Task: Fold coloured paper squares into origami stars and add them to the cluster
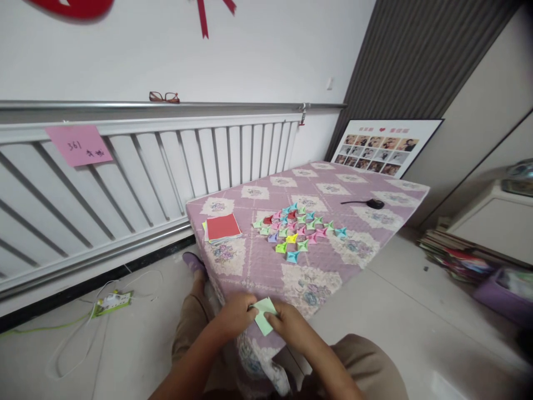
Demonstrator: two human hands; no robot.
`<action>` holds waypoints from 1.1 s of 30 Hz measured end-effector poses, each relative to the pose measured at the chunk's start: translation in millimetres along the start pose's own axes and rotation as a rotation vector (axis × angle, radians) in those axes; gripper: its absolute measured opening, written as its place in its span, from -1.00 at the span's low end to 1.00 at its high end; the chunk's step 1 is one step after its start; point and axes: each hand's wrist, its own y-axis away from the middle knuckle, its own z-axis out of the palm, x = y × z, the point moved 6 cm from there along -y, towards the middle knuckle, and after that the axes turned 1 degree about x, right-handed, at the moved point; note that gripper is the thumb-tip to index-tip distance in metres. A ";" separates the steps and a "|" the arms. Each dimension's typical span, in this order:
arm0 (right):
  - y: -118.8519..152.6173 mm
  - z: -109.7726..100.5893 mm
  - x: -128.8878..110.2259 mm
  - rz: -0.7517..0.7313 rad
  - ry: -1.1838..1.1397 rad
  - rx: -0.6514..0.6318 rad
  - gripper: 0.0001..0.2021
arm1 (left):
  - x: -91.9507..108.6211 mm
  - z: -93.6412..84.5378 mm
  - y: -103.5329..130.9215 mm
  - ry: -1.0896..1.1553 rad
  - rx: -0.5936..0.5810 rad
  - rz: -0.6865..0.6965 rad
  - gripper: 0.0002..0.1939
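Note:
A pale green piece of folded paper point(265, 316) is held between my two hands above the near corner of the table. My left hand point(238, 314) pinches its left edge. With thumb and fingers closed, my right hand point(288, 323) grips the right side. Farther up the tablecloth, several small folded paper figures point(292, 239) in green, pink, blue, yellow and red sit grouped in slanting rows. To their left lies a stack of square paper point(224, 228) with a red sheet on top.
A purple patterned tablecloth point(266, 278) covers the table. A black corded object point(375, 204) lies at its right. Along the wall runs a white radiator point(208, 153), with glasses point(164, 98) above. A power strip point(112, 303) with cables is on the floor; a photo board point(375, 145) leans behind.

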 end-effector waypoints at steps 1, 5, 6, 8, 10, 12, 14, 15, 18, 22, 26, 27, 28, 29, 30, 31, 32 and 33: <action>-0.8 0.1 3.3 0.005 0.023 0.029 -0.83 | -1.5 1.6 -2.2 -0.015 -0.005 -0.012 -0.81; -3.0 -1.8 13.5 0.013 0.115 0.129 -0.87 | -4.8 2.9 -9.6 -0.085 -0.021 -0.032 -0.83; -3.1 -2.3 15.2 0.011 0.135 0.149 -0.88 | -4.8 2.2 -10.7 -0.105 -0.022 -0.030 -0.84; -2.9 -2.4 17.6 0.005 0.172 0.180 -0.89 | -4.1 0.7 -11.7 -0.142 -0.019 -0.020 -0.84; -2.0 -1.4 19.2 -0.002 0.203 0.202 -0.88 | -2.5 -0.2 -11.1 -0.174 -0.014 -0.004 -0.83; -0.7 0.3 20.7 -0.006 0.223 0.219 -0.88 | -0.9 -0.2 -9.0 -0.201 -0.007 0.013 -0.83; 1.1 1.8 21.0 -0.028 0.270 0.244 -0.88 | 0.4 0.8 -6.0 -0.229 0.002 0.027 -0.82; 2.2 2.5 20.6 -0.049 0.308 0.259 -0.88 | 0.7 1.8 -4.3 -0.243 0.006 0.033 -0.81; 5.9 5.3 19.5 -0.126 0.442 0.292 -0.89 | 1.2 6.2 1.5 -0.288 0.016 0.060 -0.80; 12.2 9.1 19.4 -0.225 0.539 0.301 -0.90 | 3.0 12.3 9.9 -0.417 0.050 0.126 -0.85; 21.2 9.7 16.2 -0.322 0.565 0.325 -0.84 | 6.8 16.2 18.2 -0.514 0.061 0.149 -0.79; 23.3 10.0 15.7 -0.334 0.570 0.325 -0.83 | 8.5 16.6 20.3 -0.536 0.068 0.151 -0.75; 25.4 10.6 15.5 -0.341 0.579 0.321 -0.82 | 10.2 17.1 22.4 -0.561 0.073 0.151 -0.70; 27.4 11.6 15.5 -0.345 0.590 0.314 -0.80 | 11.9 17.9 24.5 -0.586 0.075 0.150 -0.66; 29.3 12.7 15.7 -0.347 0.601 0.307 -0.77 | 13.5 19.0 26.6 -0.611 0.075 0.150 -0.64; 31.1 13.9 16.2 -0.348 0.611 0.303 -0.74 | 14.8 20.3 28.6 -0.632 0.075 0.149 -0.62; 32.9 15.0 16.7 -0.348 0.618 0.303 -0.71 | 15.9 21.6 30.7 -0.649 0.077 0.149 -0.62; 34.5 15.9 17.4 -0.348 0.620 0.305 -0.67 | 16.7 23.2 32.8 -0.661 0.082 0.149 -0.62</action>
